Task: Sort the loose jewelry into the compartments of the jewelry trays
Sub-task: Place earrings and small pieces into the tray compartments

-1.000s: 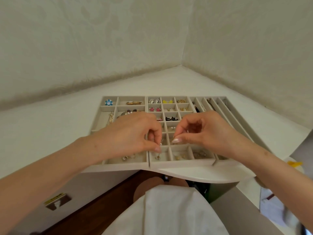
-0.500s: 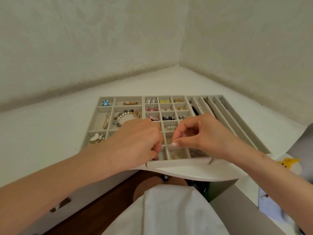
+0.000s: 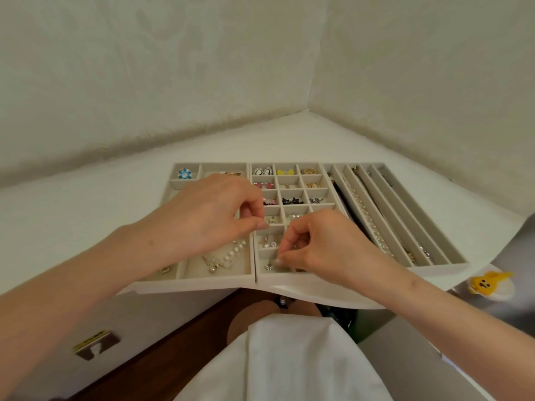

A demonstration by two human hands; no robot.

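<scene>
On the left I see the beige flocked tray of large compartments at the near edge of the white corner desk, with a blue flower brooch in its far-left cell and a pearl-and-gold bracelet lying loose in the near cell. My left hand hovers over this tray, thumb and forefinger pressed together near the seam; whatever they pinch is too small for me to tell. Next comes the small-grid earring tray, holding pink star studs, a yellow bow and black cat studs. My right hand is curled over its nearest row, fingertips nipping a tiny sparkling stud down in the front-left cell. I judge these pieces feather-light, hard, slippery and easily dropped or bent at the post, so I would take each by its decorated head, not the pin. Farthest right, the long-slot tray holds a white pearl strand, limp and prone to tangling. I can read no labels or writing.
</scene>
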